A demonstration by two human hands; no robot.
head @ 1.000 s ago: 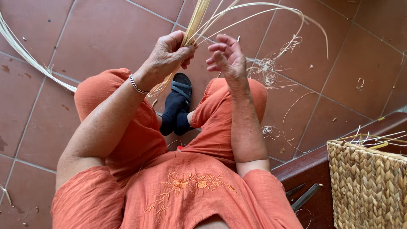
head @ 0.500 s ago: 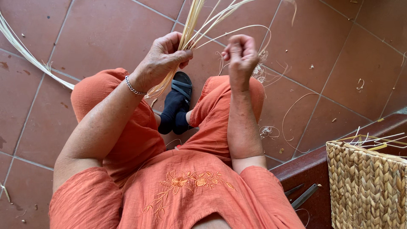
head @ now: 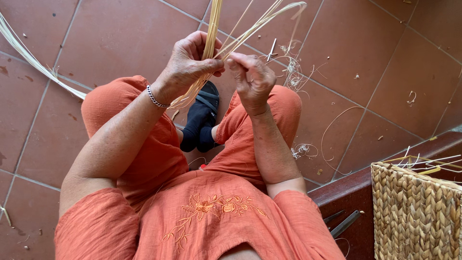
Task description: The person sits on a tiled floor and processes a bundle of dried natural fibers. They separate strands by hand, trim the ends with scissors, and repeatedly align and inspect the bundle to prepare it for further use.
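seated person in orange clothing seen from above, over a red tiled floor (head: 110,38). left hand (head: 190,62) clenched around a bundle of pale straw strands (head: 211,33), which rises past the top edge of the view and trails below the fist. right hand (head: 252,79) just beside it, fingertips pinching thin strands that arc upward. woven basket (head: 416,212) at the lower right corner; loose straw scraps (head: 293,72) on the tiles.

No packages, labels, signs or screens show, as far as visible.
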